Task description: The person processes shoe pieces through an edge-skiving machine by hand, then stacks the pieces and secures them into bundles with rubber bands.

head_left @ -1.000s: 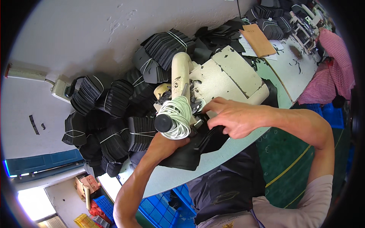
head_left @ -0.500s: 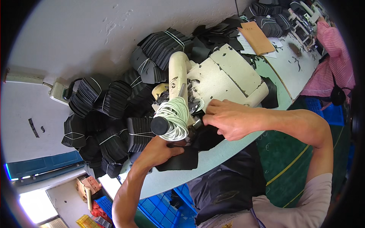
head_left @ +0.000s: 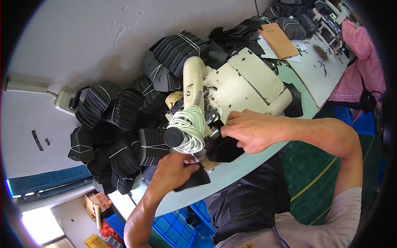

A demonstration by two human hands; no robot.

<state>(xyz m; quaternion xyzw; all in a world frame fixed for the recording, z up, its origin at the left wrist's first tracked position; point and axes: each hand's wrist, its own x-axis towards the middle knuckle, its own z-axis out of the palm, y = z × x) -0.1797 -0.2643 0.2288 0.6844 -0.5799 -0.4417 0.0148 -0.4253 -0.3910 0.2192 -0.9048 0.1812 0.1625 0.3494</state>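
**Black fabric piece at the sewing machine**

The black fabric piece (head_left: 223, 149) lies on the pale bench (head_left: 244, 165) under the front of the cream sewing machine (head_left: 235, 89), and I see both hands on it. Behind the machine, tied bundles of black pieces (head_left: 120, 124) pile against the white wall. My right hand (head_left: 248, 131) closes its grip on the fabric's upper edge beside the machine head. My left hand (head_left: 171, 172) pinches the lower end near the bench edge. A coil of white cord (head_left: 188, 126) hangs just above it.
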